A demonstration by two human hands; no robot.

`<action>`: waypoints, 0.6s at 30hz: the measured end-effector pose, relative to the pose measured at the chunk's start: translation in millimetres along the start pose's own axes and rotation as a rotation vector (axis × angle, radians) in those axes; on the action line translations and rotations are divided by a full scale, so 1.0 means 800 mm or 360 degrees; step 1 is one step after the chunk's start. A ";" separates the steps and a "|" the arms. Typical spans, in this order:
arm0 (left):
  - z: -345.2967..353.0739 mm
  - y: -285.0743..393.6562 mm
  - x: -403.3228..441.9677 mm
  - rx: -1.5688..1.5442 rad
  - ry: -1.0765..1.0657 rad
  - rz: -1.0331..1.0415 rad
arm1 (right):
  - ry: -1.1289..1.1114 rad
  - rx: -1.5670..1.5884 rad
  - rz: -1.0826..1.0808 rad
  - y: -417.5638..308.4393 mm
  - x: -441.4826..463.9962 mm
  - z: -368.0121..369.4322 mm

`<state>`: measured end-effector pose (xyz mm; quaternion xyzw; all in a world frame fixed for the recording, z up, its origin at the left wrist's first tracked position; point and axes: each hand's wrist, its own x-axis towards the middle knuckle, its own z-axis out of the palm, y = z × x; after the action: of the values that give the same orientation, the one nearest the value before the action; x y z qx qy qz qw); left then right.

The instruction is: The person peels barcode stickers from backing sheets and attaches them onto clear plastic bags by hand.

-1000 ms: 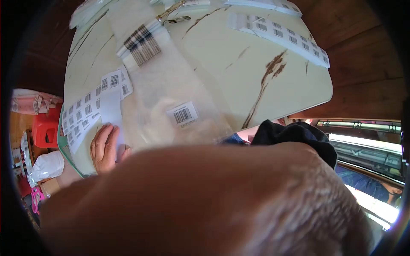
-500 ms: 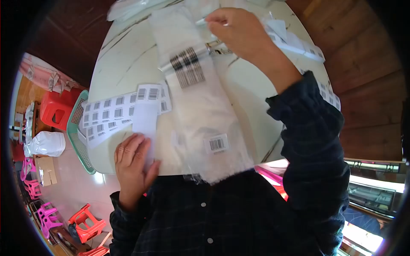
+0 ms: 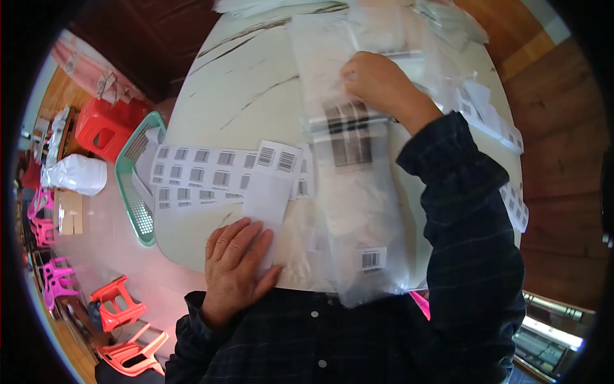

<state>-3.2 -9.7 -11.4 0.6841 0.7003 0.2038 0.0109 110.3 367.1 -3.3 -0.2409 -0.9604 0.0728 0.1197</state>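
Note:
My left hand (image 3: pixel 238 272) lies with its fingers stretched over the lower end of a white label strip (image 3: pixel 268 192). Two barcodes show at the strip's top. To the right is a clear plastic bag (image 3: pixel 358 208) with dark printing, a white barcode label (image 3: pixel 371 259) near its lower end. Above the bag's printed band, my right hand (image 3: pixel 377 83) is closed with fingertips pinched together. Whatever is between those fingertips is hidden.
Sheets of barcode labels (image 3: pixel 201 173) lie at left, by a green plastic basket (image 3: pixel 136 192). More plastic bags (image 3: pixel 454 22) are at the back, and label strips (image 3: pixel 489 118) at right. Red stools (image 3: pixel 118 304) stand on the floor.
My right hand has come down from the far end of the bag to just above its printing. A small white piece seen in its fingers earlier is out of sight. The view has shifted.

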 end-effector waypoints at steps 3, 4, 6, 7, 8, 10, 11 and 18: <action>0.001 -0.003 -0.003 0.0003 0.0038 -0.0028 | 0.0106 0.0071 0.0051 -0.009 0.001 -0.001; 0.002 -0.003 -0.002 -0.0010 0.0045 -0.0014 | 0.0065 0.0049 0.0161 -0.014 0.000 -0.006; 0.003 -0.002 -0.002 -0.0029 0.0040 -0.0002 | 0.0014 0.0030 0.0279 -0.020 -0.004 -0.010; 0.001 -0.002 -0.002 -0.0022 0.0026 -0.0009 | 0.0159 0.0070 0.0246 -0.023 -0.007 -0.009; -0.001 -0.001 -0.001 -0.0016 0.0014 -0.0013 | 0.0305 0.0107 0.0216 -0.026 -0.010 -0.009; -0.002 0.001 0.002 -0.0016 -0.0003 -0.0018 | 0.0594 0.0164 0.0155 -0.029 -0.018 -0.015; -0.001 0.001 0.002 -0.0025 -0.0010 -0.0021 | 0.0583 0.0164 0.0160 -0.031 -0.023 -0.019; -0.002 -0.005 0.001 -0.0080 -0.0022 -0.0037 | 0.0769 0.1216 0.0234 -0.060 -0.067 -0.053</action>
<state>-7.5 -9.6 -11.2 0.6767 0.7028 0.2165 0.0352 145.9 302.9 36.4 -0.2572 -0.7896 0.3718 0.4149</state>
